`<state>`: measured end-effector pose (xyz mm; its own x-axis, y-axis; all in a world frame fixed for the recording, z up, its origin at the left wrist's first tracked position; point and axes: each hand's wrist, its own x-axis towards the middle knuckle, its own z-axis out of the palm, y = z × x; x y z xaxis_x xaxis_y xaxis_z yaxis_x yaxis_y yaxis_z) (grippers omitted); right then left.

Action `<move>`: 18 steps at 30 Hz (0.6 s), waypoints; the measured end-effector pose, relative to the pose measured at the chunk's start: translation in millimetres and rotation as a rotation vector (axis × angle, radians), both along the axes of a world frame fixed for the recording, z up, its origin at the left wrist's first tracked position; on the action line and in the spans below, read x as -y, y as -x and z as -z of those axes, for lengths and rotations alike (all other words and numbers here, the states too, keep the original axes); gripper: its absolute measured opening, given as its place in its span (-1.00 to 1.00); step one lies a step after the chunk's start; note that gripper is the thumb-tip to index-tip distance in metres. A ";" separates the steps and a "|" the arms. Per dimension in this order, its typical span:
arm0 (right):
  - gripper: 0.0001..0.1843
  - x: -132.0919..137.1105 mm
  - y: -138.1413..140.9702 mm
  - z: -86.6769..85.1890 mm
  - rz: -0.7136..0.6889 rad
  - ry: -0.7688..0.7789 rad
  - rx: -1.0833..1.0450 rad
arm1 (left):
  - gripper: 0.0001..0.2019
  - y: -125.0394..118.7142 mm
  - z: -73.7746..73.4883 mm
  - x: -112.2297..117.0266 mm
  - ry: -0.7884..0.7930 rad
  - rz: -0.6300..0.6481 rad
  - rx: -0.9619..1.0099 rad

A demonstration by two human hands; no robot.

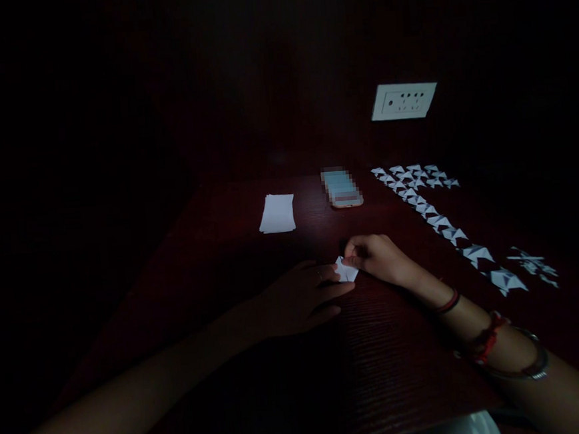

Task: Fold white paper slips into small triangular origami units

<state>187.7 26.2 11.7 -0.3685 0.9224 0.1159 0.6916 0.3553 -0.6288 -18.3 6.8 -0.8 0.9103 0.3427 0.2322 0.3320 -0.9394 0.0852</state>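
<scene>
A small white folded paper piece (346,271) lies on the dark red wooden table (391,356) between my hands. My left hand (303,297) rests flat on the table with its fingers stretched out, the fingertips pressing the paper's left side. My right hand (377,257) is curled, its thumb and fingers pinching the paper's right edge. Red thread bands and a metal bangle circle my right wrist (490,345). The room is very dark.
A stack of white paper slips (277,213) lies at the back left, a phone (342,188) beside it. Several folded paper pieces (440,218) run in a line down the right side, with more (532,265) at the far right. A wall socket (403,100) sits behind.
</scene>
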 end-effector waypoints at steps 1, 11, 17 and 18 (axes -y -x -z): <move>-0.94 0.2 0.3 -0.1 -0.006 -0.011 0.000 | -0.62 -0.1 0.6 0.1 -0.004 -0.003 0.002; -0.94 -0.5 2.4 4.1 -0.055 -0.173 0.012 | -0.63 -0.5 3.5 0.0 0.001 -0.014 0.031; -0.85 -1.3 -7.9 0.6 -0.087 -0.050 -0.030 | -0.65 -0.8 2.6 -1.5 0.000 -0.004 0.037; -0.83 -1.3 -11.6 -0.5 -0.107 0.025 -0.050 | -0.66 -0.6 1.9 -2.1 0.005 -0.004 0.030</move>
